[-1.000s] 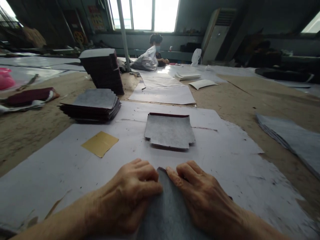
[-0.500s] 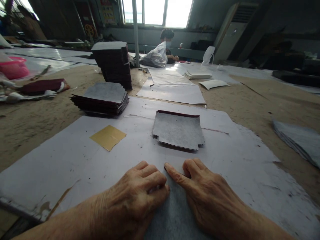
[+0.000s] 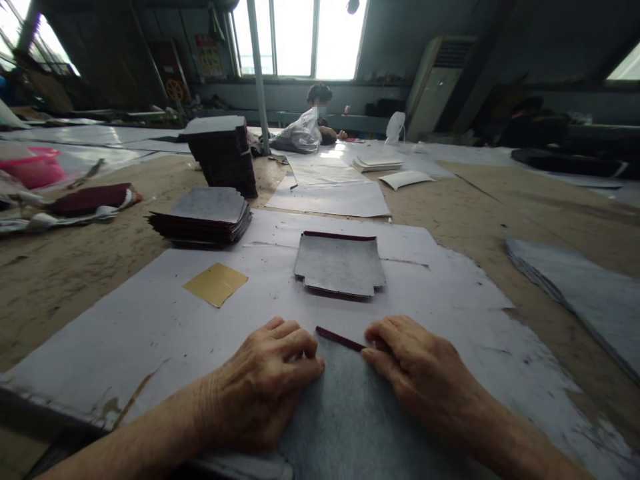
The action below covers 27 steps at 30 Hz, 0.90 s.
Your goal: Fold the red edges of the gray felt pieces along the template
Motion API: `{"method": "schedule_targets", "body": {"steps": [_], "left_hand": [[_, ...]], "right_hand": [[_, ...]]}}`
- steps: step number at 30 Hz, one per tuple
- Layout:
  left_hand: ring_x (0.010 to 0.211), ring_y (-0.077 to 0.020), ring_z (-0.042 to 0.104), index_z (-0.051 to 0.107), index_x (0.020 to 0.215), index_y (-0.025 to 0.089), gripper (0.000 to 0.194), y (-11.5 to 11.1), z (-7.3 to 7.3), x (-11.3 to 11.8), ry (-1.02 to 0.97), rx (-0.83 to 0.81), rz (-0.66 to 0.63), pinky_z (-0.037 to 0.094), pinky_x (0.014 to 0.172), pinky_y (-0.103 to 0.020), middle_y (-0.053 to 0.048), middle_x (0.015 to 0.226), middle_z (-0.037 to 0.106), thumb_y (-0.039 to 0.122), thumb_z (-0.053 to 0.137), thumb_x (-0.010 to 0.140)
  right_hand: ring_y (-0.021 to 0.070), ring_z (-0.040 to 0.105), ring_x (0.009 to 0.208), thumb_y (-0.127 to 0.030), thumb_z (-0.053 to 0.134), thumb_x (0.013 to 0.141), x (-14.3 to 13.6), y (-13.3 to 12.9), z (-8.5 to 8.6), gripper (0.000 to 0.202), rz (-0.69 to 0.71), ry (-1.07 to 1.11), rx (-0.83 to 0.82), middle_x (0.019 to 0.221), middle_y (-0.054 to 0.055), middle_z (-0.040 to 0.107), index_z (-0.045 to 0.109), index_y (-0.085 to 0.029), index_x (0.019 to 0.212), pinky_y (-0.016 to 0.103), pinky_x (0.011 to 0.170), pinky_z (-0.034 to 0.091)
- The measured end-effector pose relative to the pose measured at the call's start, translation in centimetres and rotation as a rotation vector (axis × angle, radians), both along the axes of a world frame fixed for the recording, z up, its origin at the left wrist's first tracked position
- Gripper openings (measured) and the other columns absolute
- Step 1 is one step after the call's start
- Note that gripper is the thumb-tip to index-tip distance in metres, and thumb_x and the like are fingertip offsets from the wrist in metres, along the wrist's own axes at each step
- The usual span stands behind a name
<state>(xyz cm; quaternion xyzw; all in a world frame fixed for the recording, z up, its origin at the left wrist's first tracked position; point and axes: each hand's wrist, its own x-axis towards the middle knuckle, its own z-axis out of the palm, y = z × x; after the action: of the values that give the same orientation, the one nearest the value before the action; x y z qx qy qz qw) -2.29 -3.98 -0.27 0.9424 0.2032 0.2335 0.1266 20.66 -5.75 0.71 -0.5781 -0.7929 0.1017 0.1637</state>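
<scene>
A grey backed sheet (image 3: 355, 407) lies in front of me, its far edge turned over into a narrow dark red strip (image 3: 341, 339). On its left edge, my left hand (image 3: 273, 380) is closed, thumb and curled fingers together at the corner. My right hand (image 3: 417, 367) is closed at the right end of the strip, thumb and bent fingers pinching the fold. Just beyond both hands lies a similar grey piece (image 3: 340, 263) with notched corners and a dark red folded far edge. Wrists and arms cover parts of the near sheet.
A yellow card (image 3: 216, 285) lies left on white paper (image 3: 150, 327). Behind it stand a low stack of grey and dark red pieces (image 3: 203, 217) and a taller stack (image 3: 225, 160). Grey sheets (image 3: 575, 280) lie at right. A person (image 3: 323, 120) sits across the table.
My right hand has slid right along the edge, its pointing index finger now bent. The dark red fold is uncovered. My left hand stays by the left corner; the camera view has tilted up slightly.
</scene>
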Motion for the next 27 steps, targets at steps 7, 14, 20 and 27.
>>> {"method": "schedule_targets", "body": {"steps": [7,14,20,27], "left_hand": [[0.092,-0.0185,0.05,0.054,0.114,0.017,0.029,1.2,-0.3,0.4,-0.207,-0.059,0.139,0.044,0.081,-0.038,-0.009,0.103,0.055,0.02,0.046,0.086],[0.071,-0.0133,0.055,0.07,0.079,0.018,0.022,3.2,0.7,3.3,-0.069,-0.455,0.195,0.044,0.07,-0.027,-0.003,0.077,0.061,0.029,0.052,0.083],[0.061,-0.0098,0.056,0.071,0.072,0.016,0.016,3.6,1.2,3.3,-0.039,-0.612,0.239,0.04,0.056,-0.017,0.001,0.064,0.062,0.028,0.061,0.075],[0.059,-0.0082,0.053,0.07,0.063,0.018,0.01,3.7,1.8,2.1,-0.065,-0.684,0.336,0.038,0.055,-0.015,0.003,0.061,0.061,0.025,0.065,0.069]], "right_hand": [[0.0144,0.05,0.07,-0.007,0.055,0.075,-1.0,-0.5,0.5,0.011,-0.009,0.033,-0.038,0.075,0.002,0.055,0.05,-0.016,0.071,0.027,0.063,0.039],[0.015,0.047,0.072,-0.003,0.051,0.075,-0.5,-1.1,0.4,0.013,0.14,0.039,0.184,0.075,0.003,0.054,0.05,-0.015,0.071,0.027,0.063,0.036],[0.013,0.05,0.069,-0.011,0.055,0.076,-0.2,-0.6,0.6,0.006,0.039,0.151,-0.059,0.072,0.001,0.056,0.052,-0.015,0.072,0.025,0.063,0.036],[0.0102,0.051,0.065,-0.018,0.05,0.077,1.9,-0.6,1.3,0.014,0.055,0.3,-0.299,0.07,0.0,0.057,0.056,-0.016,0.064,0.02,0.059,0.036]]}}
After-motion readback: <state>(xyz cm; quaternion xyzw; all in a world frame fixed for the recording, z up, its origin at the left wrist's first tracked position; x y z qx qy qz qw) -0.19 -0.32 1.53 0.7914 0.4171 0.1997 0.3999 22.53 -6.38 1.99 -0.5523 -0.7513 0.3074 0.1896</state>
